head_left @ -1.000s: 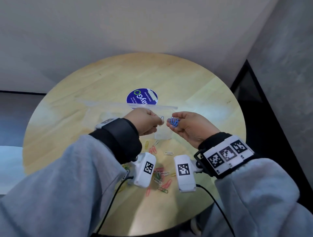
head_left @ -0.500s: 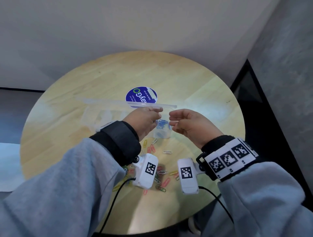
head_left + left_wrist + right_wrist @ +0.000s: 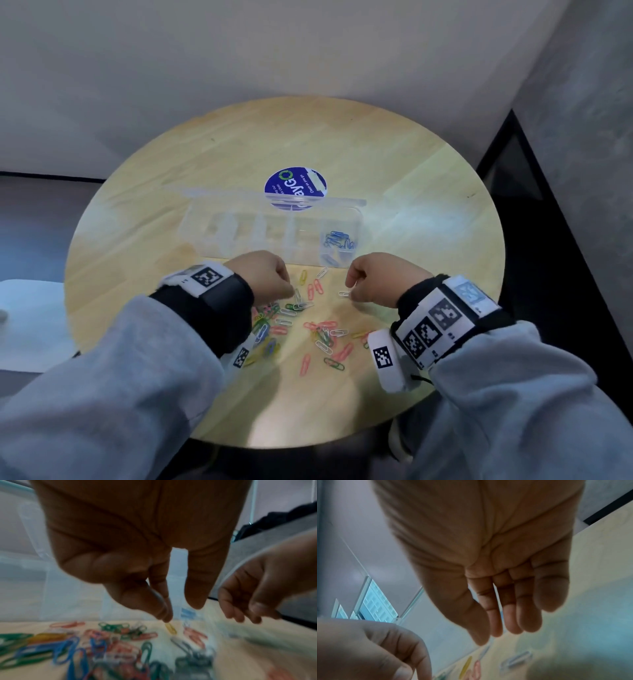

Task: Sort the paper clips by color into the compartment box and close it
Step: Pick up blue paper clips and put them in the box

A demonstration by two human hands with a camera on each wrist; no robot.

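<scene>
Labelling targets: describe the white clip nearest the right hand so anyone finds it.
On the round wooden table, look just in front of the clear plastic compartment box. The lone white paper clip lies flat by the right hand, apart from the mixed-colour pile nearer the person.

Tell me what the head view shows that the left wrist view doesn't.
Only the head view: the whole clear plastic compartment box with its lid open, blue paper clips in its rightmost compartment, and the round blue sticker. Only the left wrist view: left fingertips poised just above a yellow paper clip. Both: the mixed coloured clip pile, the right hand and the wooden table.
</scene>
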